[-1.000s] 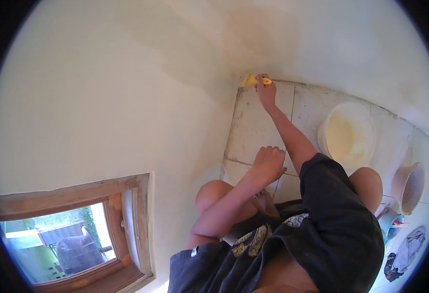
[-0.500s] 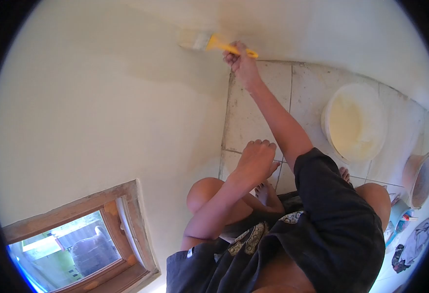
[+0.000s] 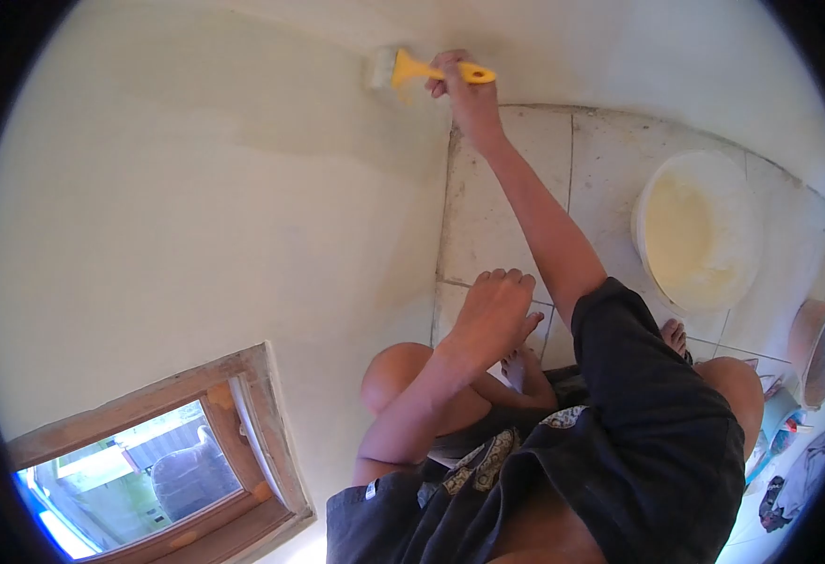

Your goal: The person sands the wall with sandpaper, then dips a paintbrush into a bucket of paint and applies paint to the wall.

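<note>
My right hand (image 3: pixel 466 89) grips the yellow handle of a wide paintbrush (image 3: pixel 416 68), whose pale bristles touch the wall near the corner. A damp, darker patch spreads over the wall (image 3: pixel 309 132) beside the bristles. My left hand (image 3: pixel 499 305) hangs above the floor in front of my knee, its fingers curled in and the thumb apart; what they hold, if anything, is hidden. Right of my right forearm, a white bucket (image 3: pixel 699 230) with pale yellow paint inside stands on the tiles.
A wooden-framed window (image 3: pixel 267 404) is set in the wall at the lower left. On the tiled floor (image 3: pixel 516 188) at the right stand a brownish bucket (image 3: pixel 815 352) and a light blue container (image 3: pixel 777 418), with a crumpled cloth (image 3: pixel 807 475) near them.
My right hand and the brush have moved from the floor corner up onto the wall, and the brush has shifted slightly right since the middle frame. My left hand stays nearly in place.
</note>
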A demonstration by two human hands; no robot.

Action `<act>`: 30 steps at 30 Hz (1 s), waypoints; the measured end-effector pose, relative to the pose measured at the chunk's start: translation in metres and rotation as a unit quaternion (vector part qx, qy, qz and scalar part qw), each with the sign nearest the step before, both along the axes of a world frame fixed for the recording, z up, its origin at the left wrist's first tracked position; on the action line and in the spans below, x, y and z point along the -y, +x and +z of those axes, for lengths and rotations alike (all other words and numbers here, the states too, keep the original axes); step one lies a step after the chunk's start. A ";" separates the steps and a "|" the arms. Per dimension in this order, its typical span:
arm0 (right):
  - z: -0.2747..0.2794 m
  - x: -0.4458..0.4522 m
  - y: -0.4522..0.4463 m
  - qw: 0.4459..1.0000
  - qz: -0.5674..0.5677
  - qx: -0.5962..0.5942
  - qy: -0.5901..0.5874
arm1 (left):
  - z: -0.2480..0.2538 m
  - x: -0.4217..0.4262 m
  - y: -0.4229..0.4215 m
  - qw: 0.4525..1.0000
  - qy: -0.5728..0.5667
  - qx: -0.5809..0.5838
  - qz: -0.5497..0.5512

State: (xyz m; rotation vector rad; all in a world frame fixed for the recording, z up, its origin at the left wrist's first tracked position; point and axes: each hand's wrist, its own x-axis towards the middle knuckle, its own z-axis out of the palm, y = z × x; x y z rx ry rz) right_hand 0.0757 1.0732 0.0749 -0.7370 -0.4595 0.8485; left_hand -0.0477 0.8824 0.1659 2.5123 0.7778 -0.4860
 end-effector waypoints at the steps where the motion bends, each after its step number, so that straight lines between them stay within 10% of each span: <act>1: 0.006 0.003 0.003 0.993 0.012 -0.106 0.050 | 0.001 0.000 0.000 1.000 0.000 -0.007 0.005; 7: -0.079 -0.002 -0.021 0.978 0.035 -0.195 -0.065 | 0.001 0.002 0.000 1.000 0.002 0.000 0.008; 17: 0.018 -0.011 -0.006 0.910 -0.064 0.389 -0.132 | 0.004 0.005 0.000 1.000 0.010 0.008 0.001; 23: 0.049 -0.004 0.013 0.994 -0.042 0.040 0.090 | 0.004 0.004 0.001 1.000 0.003 -0.017 0.008; 30: -0.062 0.002 -0.003 0.991 0.000 0.004 -0.131 | 0.002 0.005 0.000 1.000 0.018 0.002 -0.003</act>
